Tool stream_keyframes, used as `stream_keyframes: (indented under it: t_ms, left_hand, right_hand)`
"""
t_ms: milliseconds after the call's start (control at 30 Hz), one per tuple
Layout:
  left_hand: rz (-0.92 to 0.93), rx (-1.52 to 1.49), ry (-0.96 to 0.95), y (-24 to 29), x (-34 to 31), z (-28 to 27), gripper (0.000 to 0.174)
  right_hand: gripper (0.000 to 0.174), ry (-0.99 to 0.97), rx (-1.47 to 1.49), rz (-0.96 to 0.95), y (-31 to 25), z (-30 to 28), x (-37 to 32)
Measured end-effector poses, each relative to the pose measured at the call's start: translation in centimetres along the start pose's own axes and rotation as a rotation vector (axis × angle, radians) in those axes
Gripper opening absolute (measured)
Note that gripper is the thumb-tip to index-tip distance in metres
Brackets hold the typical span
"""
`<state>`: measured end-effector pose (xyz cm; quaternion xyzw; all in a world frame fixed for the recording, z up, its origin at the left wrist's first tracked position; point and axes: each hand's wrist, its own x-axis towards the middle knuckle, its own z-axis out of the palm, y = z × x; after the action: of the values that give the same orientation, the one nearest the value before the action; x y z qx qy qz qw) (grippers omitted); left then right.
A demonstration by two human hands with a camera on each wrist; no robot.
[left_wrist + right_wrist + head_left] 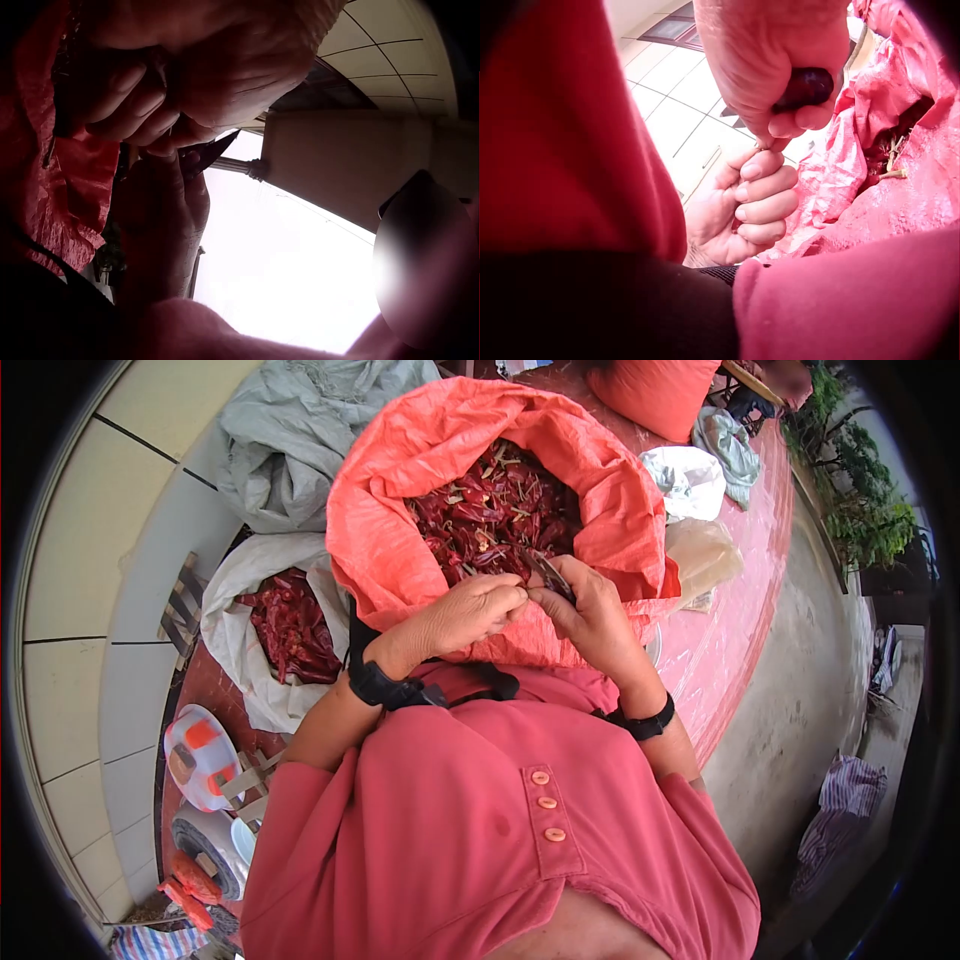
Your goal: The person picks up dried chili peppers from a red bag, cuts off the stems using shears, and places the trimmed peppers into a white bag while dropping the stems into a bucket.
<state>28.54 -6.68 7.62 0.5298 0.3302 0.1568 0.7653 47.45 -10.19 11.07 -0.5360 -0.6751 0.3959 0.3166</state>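
Over the near rim of a coral-red sack (400, 455), both hands meet with their fingertips together. My left hand (480, 615) is curled, its thumb and forefinger pinching at a thin stem tip. A bit of red, apparently a chili pepper (736, 224), shows inside that fist; the rest is hidden by the fingers. My right hand (590, 610) grips a dark-handled blade (217, 154), whose pointed tip sticks out past the fingers in the left wrist view. Its rounded dark handle (806, 88) shows in the palm in the right wrist view. Dried red chilies (490, 510) with pale stems fill the sack.
A smaller white sack (225, 595) of red chilies stands at left, below a grey-green sack (300, 440). A plastic basin (200, 755) and a roll of sheeting (210, 840) lie lower left. White and red bags stand at the back right, on a red plastic-covered surface (740, 650).
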Motion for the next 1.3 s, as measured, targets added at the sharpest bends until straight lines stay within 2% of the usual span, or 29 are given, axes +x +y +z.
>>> stream_keyframes:
  t_ms: [100, 300, 400, 600, 700, 800, 833, 933, 1033, 1133, 1300]
  left_hand:
    - [-0.035, -0.216, -0.055, 0.4, 0.0, 0.1, 0.026]
    - [0.098, -0.662, -0.195, -0.9, 1.2, 0.5, 0.028]
    - [0.138, -0.759, -0.26, -1.2, 1.5, 1.0, 0.03]
    - [0.071, -1.001, -0.264, -2.4, 2.0, 2.0, 0.031]
    - [0.126, -1.085, -0.433, -3.0, 2.1, 1.9, 0.033]
    - [0.085, -1.039, -0.4, -2.7, 1.8, 1.1, 0.038]
    - [0.071, -0.921, -0.29, -2.7, 1.7, 1.0, 0.037]
    - [0.159, -0.779, -0.176, -1.7, 1.0, 1.1, 0.035]
    - [0.168, -0.632, -0.108, -1.4, 0.8, 0.7, 0.034]
    - [0.172, -0.561, -0.07, -1.4, 0.8, 0.7, 0.034]
    - [0.194, -0.329, 0.077, -1.4, 0.9, 1.0, 0.031]
  right_hand:
    - [0.014, 0.027, -0.072, -0.114, 1.0, 0.5, 0.1]
    - [0.021, 0.204, -0.119, -0.317, 1.3, 1.3, 0.0]
    - [0.021, 0.24, -0.166, -0.335, 1.2, 1.2, -0.3]
    - [0.017, 0.281, -0.116, -0.34, 1.6, 1.7, -0.7]
    - [0.01, 0.137, 0.063, -0.191, 1.0, 0.9, -0.6]
    - [0.007, -0.053, 0.502, 0.095, 1.6, 0.3, -0.5]
    - [0.008, 0.026, 0.437, 0.022, 1.8, 1.1, -0.4]
    - [0.009, 0.119, 0.524, 0.083, 2.2, 1.7, -0.7]
    - [0.013, 0.229, 0.541, 0.077, 1.6, 1.7, -0.6]
    - [0.014, 0.231, 0.559, 0.092, 1.2, 1.9, -0.7]
    - [0.012, 0.221, 0.429, 0.086, 1.8, 2.4, -0.6]
